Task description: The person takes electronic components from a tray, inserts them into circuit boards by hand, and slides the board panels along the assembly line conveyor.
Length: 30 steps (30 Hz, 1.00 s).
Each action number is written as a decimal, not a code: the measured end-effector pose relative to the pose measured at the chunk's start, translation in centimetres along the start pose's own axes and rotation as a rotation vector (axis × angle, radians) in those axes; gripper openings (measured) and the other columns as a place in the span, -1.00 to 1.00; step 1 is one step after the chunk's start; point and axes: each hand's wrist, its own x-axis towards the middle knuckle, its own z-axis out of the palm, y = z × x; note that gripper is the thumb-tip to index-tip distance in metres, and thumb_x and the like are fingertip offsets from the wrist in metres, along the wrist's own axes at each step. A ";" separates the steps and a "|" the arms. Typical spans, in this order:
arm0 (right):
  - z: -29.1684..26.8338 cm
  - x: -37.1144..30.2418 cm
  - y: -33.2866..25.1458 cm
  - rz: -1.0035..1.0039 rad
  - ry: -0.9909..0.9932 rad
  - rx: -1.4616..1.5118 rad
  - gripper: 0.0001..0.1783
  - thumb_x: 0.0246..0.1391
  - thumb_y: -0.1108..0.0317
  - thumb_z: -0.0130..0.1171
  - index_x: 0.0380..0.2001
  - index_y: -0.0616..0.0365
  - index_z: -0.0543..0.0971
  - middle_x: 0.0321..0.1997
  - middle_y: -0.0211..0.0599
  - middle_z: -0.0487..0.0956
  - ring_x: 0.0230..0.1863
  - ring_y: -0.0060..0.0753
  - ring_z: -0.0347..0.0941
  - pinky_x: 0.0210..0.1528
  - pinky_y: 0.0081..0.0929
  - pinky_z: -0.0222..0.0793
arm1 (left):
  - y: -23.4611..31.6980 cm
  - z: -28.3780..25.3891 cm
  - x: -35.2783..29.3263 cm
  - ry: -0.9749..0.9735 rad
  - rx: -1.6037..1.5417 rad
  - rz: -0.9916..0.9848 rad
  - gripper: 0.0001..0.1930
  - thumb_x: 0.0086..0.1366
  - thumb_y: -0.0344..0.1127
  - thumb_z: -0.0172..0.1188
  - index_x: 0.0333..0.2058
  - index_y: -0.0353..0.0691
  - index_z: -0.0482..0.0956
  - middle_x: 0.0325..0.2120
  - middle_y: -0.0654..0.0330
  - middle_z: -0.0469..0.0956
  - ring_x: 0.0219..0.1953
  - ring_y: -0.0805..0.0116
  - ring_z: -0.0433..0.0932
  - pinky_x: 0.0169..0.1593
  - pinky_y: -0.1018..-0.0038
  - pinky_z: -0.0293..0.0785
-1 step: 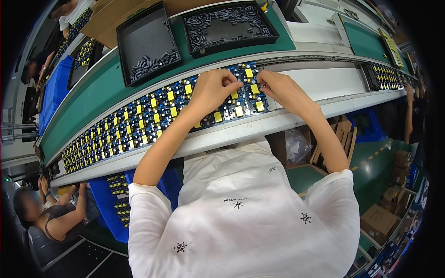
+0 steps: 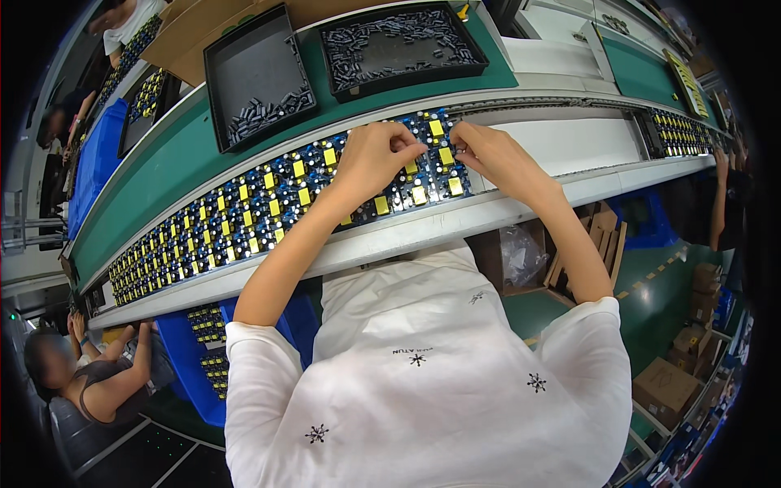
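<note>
A long row of blue circuit boards [image 2: 304, 196] with yellow block-shaped parts and small round components lies along the conveyor line. Over the row's right end, my left hand [image 2: 376, 156] is bent down with its fingers pinched together. My right hand [image 2: 495, 159] faces it from the right, thumb and fingers closed at the edge of the last boards. Whatever either pinch holds is hidden or too small to name. Beyond the hands, one black tray [image 2: 246, 77] has a pile of small dark cylindrical parts in its near end. A second black tray [image 2: 382, 55] has many more spread around its sides.
The conveyor's pale metal rail [image 2: 382, 236] runs between my body and the boards. Below it at left stands a blue bin [image 2: 181, 350] with more boards. A cardboard box [image 2: 486, 264] with clear plastic is under the rail. Another person [image 2: 106, 378] sits at left.
</note>
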 end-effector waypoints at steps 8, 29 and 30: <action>-1.3 0.0 0.2 0.000 0.088 0.017 -0.70 0.02 0.46 0.17 -0.15 0.22 0.39 -0.25 -0.18 0.51 -0.24 -0.18 0.47 -0.20 -0.35 0.40 | 0.1 0.6 0.2 0.035 0.174 0.094 -0.83 0.04 -0.29 0.33 -0.49 -0.29 0.65 -0.74 0.28 0.44 -0.66 0.47 0.35 -0.52 0.52 0.26; -2.0 10.1 -2.4 -0.377 0.106 0.076 -0.82 0.08 0.39 0.14 -0.25 0.22 0.46 -0.37 -0.18 0.51 -0.34 -0.21 0.47 -0.28 -0.40 0.39 | -1.4 2.1 -0.1 0.109 0.179 0.167 -0.89 -0.01 -0.28 0.34 -0.54 -0.17 0.67 -0.77 0.33 0.36 -0.56 0.38 0.36 -0.32 0.41 0.13; -1.5 12.2 -2.6 -0.427 0.107 0.062 -0.83 0.09 0.38 0.12 -0.27 0.23 0.46 -0.38 -0.18 0.51 -0.36 -0.20 0.46 -0.28 -0.38 0.39 | -1.5 2.0 -0.1 0.113 0.183 0.166 -0.89 -0.01 -0.28 0.34 -0.54 -0.17 0.67 -0.77 0.33 0.36 -0.56 0.38 0.36 -0.32 0.41 0.13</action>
